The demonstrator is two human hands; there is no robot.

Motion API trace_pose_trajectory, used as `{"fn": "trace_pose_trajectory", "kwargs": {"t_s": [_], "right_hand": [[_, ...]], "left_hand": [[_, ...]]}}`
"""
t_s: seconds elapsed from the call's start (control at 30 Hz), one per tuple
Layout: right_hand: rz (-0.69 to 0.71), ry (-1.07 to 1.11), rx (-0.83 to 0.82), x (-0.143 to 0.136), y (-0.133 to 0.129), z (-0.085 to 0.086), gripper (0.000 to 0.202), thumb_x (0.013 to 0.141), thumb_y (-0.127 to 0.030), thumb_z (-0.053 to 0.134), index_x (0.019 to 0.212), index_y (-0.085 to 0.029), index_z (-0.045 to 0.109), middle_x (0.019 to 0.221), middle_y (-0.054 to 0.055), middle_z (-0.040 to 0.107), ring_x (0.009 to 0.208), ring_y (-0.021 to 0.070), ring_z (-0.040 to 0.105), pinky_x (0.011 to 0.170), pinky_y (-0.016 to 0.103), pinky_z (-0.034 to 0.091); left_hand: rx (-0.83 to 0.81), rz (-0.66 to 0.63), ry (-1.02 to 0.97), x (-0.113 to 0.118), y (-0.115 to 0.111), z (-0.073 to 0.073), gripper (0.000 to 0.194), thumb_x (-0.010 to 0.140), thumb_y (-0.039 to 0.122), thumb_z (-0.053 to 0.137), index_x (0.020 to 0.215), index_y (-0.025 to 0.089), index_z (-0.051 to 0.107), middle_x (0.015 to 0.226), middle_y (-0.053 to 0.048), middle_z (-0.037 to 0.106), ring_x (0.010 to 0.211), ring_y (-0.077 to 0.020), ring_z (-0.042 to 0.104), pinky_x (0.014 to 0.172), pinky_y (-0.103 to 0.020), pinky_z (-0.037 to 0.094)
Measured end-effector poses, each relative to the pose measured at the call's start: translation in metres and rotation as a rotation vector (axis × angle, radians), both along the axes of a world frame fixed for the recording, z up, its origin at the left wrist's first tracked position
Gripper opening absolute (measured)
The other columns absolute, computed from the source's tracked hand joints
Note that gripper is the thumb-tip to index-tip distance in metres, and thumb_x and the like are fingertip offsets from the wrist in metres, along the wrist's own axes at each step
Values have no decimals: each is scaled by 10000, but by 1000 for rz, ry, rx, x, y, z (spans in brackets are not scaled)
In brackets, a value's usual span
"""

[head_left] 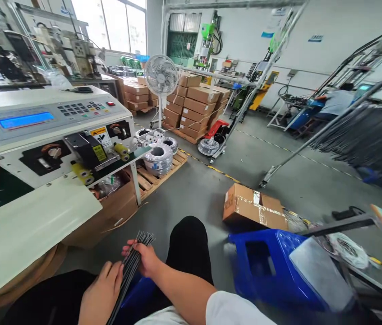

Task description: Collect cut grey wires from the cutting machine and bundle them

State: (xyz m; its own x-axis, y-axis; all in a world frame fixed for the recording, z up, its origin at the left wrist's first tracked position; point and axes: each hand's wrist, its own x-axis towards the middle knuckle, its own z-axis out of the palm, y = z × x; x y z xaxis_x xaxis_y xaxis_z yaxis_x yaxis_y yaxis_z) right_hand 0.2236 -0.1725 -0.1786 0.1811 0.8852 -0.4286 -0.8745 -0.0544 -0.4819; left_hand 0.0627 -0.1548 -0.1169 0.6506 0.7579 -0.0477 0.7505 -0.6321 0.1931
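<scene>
Between my knees a bundle of thin dark grey wires (126,279) runs up at a slant, its cut ends fanned out at the top. My right hand (146,257) is closed round the bundle just below those ends. Lower down, my left hand (102,293) wraps the same bundle from the left side, fingers curled against it. The lower end of the wires goes out of the picture at the bottom edge. At the left stands a wire cutting machine (52,131) with a blue display, keypad and yellow rollers, apart from both hands.
A pale chute (35,230) slopes below the machine. On the right are a blue plastic stool (278,266) and a taped carton (256,208). Wire coils (158,160) lie on a pallet by a fan (161,76). Grey wires (373,135) hang from a rack; a person (338,101) sits behind.
</scene>
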Motion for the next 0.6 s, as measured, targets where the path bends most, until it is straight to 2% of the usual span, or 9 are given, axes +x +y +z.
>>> {"fn": "trace_pose_trajectory", "kwargs": {"t_s": [0.03, 0.1, 0.2, 0.33, 0.47, 0.53, 0.6], "right_hand": [[4, -8, 4, 0, -2, 1, 391, 675, -330, 745, 994, -110, 691, 891, 100, 754, 828, 210, 718, 801, 344, 510], [10, -25, -11, 1, -5, 4, 388, 680, -335, 736, 995, -112, 696, 907, 103, 757, 846, 217, 719, 833, 364, 509], [-2, -39, -34, 4, -8, 5, 393, 685, -333, 730, 1008, -112, 691, 907, 110, 756, 840, 221, 719, 825, 375, 511], [-67, -25, -71, 7, -8, 2, 416, 707, -347, 730, 1061, -138, 666, 850, 80, 750, 785, 200, 709, 777, 352, 511], [-98, 29, -80, 7, -9, -2, 371, 696, -356, 742, 999, -158, 662, 702, 6, 684, 657, 159, 662, 709, 317, 502], [-102, 60, -78, 6, -9, -3, 320, 691, -358, 750, 931, -169, 657, 633, -33, 620, 588, 132, 613, 667, 297, 491], [-105, 80, -66, 5, -8, -3, 291, 691, -365, 757, 886, -179, 648, 600, -54, 574, 551, 113, 570, 643, 285, 483]], "left_hand": [[6, -8, 26, 6, -3, -9, 476, 998, 338, 168, 1135, 237, 612, 1100, -59, 645, 749, -169, 676, 610, -299, 457], [-1, -21, 66, 13, -4, -17, 492, 1006, 344, 161, 1136, 247, 626, 1056, -50, 640, 762, -163, 677, 604, -285, 453], [-22, -32, 92, 17, -2, -13, 480, 1013, 358, 177, 1145, 262, 628, 1018, -44, 636, 782, -156, 673, 622, -271, 448], [-88, -75, 84, 26, 4, -5, 450, 1010, 346, 214, 1065, 245, 649, 946, -47, 631, 866, -170, 651, 742, -286, 468], [-160, -109, 30, 31, 11, -10, 451, 994, 373, 241, 941, 232, 665, 917, -70, 636, 940, -225, 617, 850, -363, 477], [-271, -105, -24, 29, 9, -14, 468, 989, 385, 223, 988, 207, 656, 965, -93, 645, 956, -233, 627, 895, -388, 486], [-410, -78, -73, 22, 4, -15, 471, 980, 408, 235, 1150, 177, 609, 1117, -126, 645, 1054, -237, 633, 949, -394, 497]]}}
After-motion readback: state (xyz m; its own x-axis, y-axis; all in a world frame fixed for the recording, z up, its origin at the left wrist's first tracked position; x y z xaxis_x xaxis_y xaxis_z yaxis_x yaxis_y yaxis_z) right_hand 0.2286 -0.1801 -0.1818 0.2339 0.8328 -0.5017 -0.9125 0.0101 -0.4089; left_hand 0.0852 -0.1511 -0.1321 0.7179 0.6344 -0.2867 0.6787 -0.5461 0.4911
